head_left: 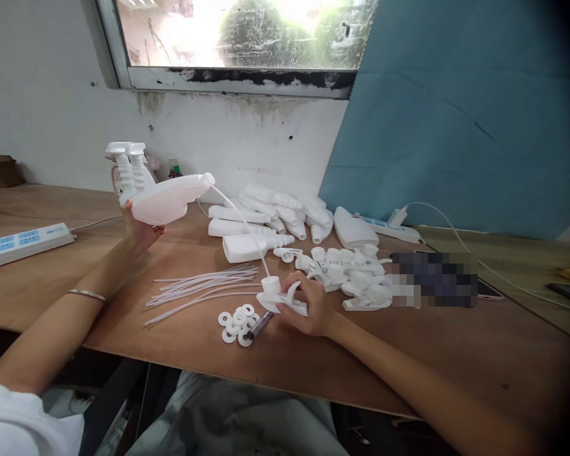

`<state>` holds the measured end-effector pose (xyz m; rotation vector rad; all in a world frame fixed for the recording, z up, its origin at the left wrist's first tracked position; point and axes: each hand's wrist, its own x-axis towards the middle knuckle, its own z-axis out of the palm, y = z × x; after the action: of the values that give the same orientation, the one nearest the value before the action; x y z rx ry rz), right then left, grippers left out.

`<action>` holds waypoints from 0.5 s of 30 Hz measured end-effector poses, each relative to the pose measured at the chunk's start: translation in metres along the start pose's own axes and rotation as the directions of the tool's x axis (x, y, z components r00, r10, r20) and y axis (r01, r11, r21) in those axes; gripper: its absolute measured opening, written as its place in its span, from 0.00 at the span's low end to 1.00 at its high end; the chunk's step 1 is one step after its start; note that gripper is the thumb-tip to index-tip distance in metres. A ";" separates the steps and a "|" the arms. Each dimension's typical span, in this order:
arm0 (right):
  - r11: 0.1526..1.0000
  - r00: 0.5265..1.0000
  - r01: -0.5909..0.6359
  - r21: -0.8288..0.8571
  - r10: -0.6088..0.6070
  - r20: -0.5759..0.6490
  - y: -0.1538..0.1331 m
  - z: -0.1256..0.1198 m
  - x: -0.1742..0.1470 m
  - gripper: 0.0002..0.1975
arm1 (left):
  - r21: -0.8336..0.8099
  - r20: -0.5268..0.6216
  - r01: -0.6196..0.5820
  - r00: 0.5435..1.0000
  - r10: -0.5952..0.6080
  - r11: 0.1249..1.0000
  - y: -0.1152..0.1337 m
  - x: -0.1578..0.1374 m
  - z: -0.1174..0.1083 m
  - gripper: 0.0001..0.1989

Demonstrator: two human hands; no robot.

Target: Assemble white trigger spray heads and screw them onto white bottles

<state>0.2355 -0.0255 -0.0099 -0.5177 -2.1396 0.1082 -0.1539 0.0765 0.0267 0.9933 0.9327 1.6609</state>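
Note:
My left hand grips a white plastic spray bottle by its base, tilted on its side with the neck pointing right. My right hand is closed on a white trigger spray head, its cap facing up. A thin dip tube runs from that cap up into the bottle's mouth. Below lie several white ring washers and a dark pen-like tube. A bundle of loose dip tubes rests to their left.
Several white bottles are heaped at the back, with a pile of trigger heads right of them. Two bottles with heads fitted stand behind my left hand. Power strips sit left and back right. A blurred phone-like object lies right.

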 end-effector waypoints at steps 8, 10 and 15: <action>1.000 1.000 0.004 0.005 -0.004 -0.011 0.000 0.001 0.000 0.09 | -0.004 -0.027 0.015 1.000 -0.015 1.000 0.000 0.001 -0.003 0.34; 1.000 1.000 -0.003 0.009 0.003 -0.002 0.000 0.001 0.000 0.09 | -0.003 -0.024 0.017 1.000 -0.017 1.000 -0.001 0.001 -0.004 0.35; 0.999 0.999 -0.029 0.025 0.028 0.036 0.001 0.001 -0.001 0.08 | 0.005 -0.009 0.011 1.000 -0.011 1.000 -0.001 0.001 -0.004 0.36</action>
<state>0.2354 -0.0248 -0.0115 -0.5354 -2.1630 0.1620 -0.1571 0.0777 0.0246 0.9830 0.9470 1.6555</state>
